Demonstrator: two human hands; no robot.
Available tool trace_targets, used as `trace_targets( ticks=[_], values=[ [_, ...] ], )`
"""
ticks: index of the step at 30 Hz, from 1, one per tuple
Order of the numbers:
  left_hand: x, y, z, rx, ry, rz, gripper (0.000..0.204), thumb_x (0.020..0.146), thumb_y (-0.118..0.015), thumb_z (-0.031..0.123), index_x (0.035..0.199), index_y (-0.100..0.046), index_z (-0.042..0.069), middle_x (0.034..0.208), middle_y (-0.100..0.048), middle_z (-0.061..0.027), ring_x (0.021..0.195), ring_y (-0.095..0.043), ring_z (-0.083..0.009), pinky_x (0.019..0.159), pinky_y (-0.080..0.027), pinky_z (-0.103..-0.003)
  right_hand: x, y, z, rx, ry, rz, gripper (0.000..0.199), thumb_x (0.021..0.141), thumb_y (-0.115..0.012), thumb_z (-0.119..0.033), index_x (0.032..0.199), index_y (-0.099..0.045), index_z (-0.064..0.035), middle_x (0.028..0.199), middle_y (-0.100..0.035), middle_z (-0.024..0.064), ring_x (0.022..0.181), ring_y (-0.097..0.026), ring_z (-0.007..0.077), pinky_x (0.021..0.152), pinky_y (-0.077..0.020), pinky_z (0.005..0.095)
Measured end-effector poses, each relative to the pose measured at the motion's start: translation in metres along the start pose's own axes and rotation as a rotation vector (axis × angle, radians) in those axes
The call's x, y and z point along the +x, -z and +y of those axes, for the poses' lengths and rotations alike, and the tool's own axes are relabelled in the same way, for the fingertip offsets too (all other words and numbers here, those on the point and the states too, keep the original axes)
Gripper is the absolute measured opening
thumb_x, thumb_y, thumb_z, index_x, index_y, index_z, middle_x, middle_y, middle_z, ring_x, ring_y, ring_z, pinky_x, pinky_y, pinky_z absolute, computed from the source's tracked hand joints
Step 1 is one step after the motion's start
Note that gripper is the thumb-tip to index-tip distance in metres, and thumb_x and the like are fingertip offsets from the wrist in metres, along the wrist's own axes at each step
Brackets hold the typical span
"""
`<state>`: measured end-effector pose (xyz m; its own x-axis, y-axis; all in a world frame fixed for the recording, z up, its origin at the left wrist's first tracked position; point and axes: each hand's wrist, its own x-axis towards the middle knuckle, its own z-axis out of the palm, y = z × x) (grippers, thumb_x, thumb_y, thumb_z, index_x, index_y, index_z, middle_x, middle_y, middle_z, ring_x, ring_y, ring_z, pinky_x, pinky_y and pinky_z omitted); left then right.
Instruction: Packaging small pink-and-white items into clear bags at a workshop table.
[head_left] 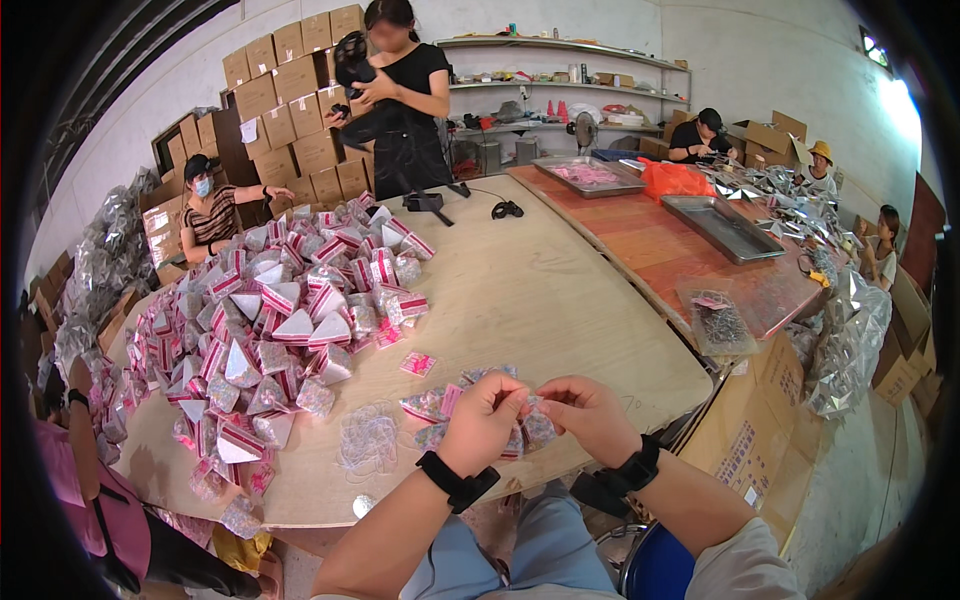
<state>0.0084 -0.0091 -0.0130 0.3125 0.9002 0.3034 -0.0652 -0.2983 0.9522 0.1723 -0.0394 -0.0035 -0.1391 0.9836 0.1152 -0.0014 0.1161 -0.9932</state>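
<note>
Your left hand (484,420) and right hand (588,415) are together at the near edge of the pale wooden table (540,290), fingertips almost meeting, and both are pinched on the same small clear plastic packet with pink and silver contents (527,408). The packet sits right between the two hands, so neither has to reach; your left hand covers more of it, though the fingers hide its outline and I can't say for sure which way its long side runs.

A few more loose pink-and-clear packets (432,403) lie on the table just under and to the left of your left hand. A tangle of thin clear elastic bands (367,438) is farther left, nearer that hand than the right. The big heap of pink-striped triangular foil packs (275,320) lies well away, up and to the left.
</note>
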Motion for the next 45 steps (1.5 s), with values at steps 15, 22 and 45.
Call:
trace_targets(
  ticks=[15,22,45],
  values=[
    [-0.002,0.006,0.005,0.006,-0.005,-0.005,0.007,0.091,-0.051,0.007,0.088,-0.054,0.002,0.077,-0.056,-0.0001,0.068,-0.05,-0.0058,0.062,-0.044,-0.02,0.003,-0.008,0.003,-0.163,0.195,0.066,0.011,0.082,-0.064,-0.009,0.087,-0.062,0.0001,0.072,-0.057,0.0003,0.062,-0.048,0.0053,0.055,-0.0395,0.021],
    [-0.002,-0.008,0.001,-0.026,0.024,-0.055,0.009,0.092,-0.048,0.009,0.089,-0.051,0.002,0.077,-0.056,-0.0022,0.066,-0.053,-0.0085,0.061,-0.045,-0.023,0.0,-0.005,0.005,-0.256,0.301,0.092,0.007,0.08,-0.064,-0.007,0.084,-0.063,-0.0018,0.075,-0.057,0.0039,0.063,-0.051,0.0099,0.056,-0.0411,0.0237],
    [-0.012,-0.002,-0.007,-0.205,0.249,-0.07,0.017,0.096,-0.04,0.018,0.11,-0.041,0.008,0.06,-0.049,-0.001,0.048,-0.044,-0.007,0.043,-0.036,-0.019,-0.006,-0.012,0.016,-0.16,0.114,0.036,0.009,0.083,-0.061,-0.008,0.087,-0.062,-0.0004,0.076,-0.057,0.0027,0.065,-0.05,0.0083,0.058,-0.0414,0.0232]
  ],
)
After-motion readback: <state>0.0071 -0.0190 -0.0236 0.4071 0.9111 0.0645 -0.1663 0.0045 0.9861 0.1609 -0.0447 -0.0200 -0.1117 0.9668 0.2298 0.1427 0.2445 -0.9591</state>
